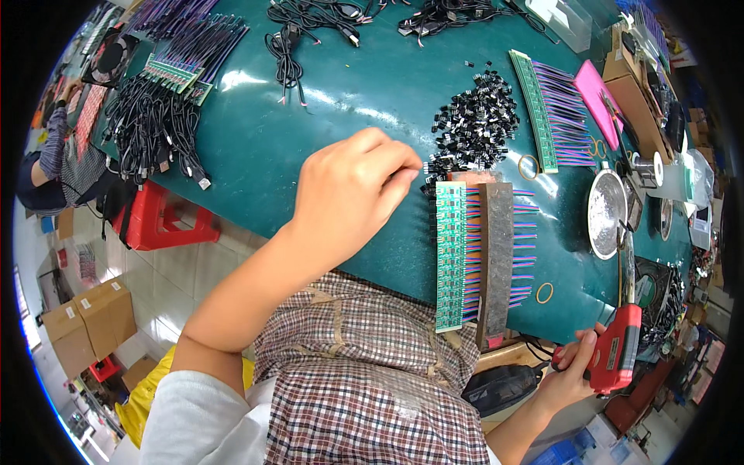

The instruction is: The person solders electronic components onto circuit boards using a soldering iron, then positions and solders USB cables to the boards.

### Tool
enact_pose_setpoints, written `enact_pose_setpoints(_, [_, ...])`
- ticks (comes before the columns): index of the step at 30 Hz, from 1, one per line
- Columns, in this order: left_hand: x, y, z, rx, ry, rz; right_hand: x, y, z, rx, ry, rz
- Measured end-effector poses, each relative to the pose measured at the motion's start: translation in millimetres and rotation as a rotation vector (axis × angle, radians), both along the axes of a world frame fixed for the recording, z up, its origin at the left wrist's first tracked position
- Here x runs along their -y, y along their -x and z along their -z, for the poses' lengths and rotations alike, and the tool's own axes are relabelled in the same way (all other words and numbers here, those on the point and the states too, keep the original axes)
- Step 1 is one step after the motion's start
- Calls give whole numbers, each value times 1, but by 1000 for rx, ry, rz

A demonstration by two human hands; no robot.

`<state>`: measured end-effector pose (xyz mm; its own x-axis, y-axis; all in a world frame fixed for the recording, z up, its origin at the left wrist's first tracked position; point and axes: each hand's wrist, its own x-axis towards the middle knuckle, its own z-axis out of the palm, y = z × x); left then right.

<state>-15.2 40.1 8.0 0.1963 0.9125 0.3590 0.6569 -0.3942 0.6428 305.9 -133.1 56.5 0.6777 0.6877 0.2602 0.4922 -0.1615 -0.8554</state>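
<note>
My left hand [349, 182] is over the green table with its thumb and forefinger pinched together. Its fingertips are at the left edge of a pile of small black connectors [477, 120]; anything held in the pinch is too small to make out. Just right of it lies a green circuit board panel [450, 256] with rows of coloured wires, crossed by a dark flat bar [496, 263]. At the lower right, my right hand [573, 368] is wrapped round the handle of a red soldering gun [618, 349]. The gun's metal barrel points away from me, beside a round metal bowl [607, 213].
Another wired board panel [535, 112] and a pink flat piece [598, 105] lie at the far right, near a solder spool [647, 169]. Bundles of black cables [155, 124] occupy the far left. A red stool [167, 221] stands below; a person [58, 163] sits beyond.
</note>
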Motion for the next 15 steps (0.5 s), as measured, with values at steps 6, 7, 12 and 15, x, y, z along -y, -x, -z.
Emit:
enact_pose_setpoints(6, [-18,-10,14,-85,-159,87,12,9,-2,-69,-67,-87])
enact_pose_setpoints(7, [-19,-9,13,-86,-155,89,14,9,-3,-66,-76,-96])
enact_pose_setpoints(12, [-15,4,3,-196,-160,113,22,5,-2,-63,-91,-160])
enact_pose_setpoints(15, [-10,10,5,-123,-63,74,25,12,-5,-92,-83,-140])
